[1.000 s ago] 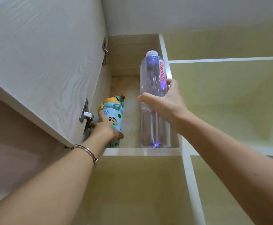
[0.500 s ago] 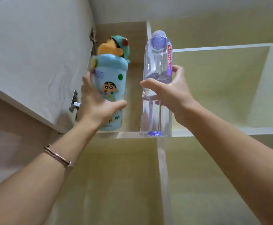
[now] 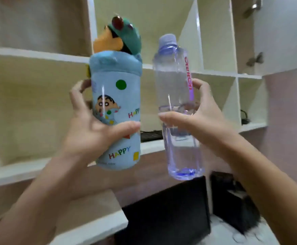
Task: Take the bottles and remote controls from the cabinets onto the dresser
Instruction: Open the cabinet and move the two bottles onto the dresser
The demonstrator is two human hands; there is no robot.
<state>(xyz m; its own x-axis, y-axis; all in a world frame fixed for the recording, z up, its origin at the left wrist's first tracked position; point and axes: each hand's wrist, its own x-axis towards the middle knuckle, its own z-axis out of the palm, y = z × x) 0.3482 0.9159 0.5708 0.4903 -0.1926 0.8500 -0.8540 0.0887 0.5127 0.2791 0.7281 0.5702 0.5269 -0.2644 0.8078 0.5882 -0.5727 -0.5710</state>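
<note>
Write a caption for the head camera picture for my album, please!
Left hand holds a blue cartoon bottle, right hand a clear bottle, side by side before open shelves.

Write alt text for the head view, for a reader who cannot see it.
A person holds two bottles side by side in the air: a blue cartoon bottle in the left hand, a clear bottle in the right hand. Pale open shelves stand behind them.
</note>
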